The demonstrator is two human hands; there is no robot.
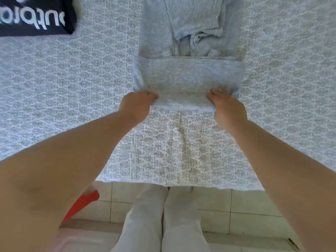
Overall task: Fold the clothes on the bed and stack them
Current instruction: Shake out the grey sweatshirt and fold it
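Grey garment lies mid-bed on the patterned bedspread, its near part folded back over itself. Left hand and right hand each grip the near folded edge at a corner, fingers curled round the cloth, well apart. Black garment with white lettering sits far left. Tiled floor and a red object show below the bed edge.

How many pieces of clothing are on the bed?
2: a grey garment at centre, held by both hands, and a black garment at the far left corner. Others may lie outside the view.
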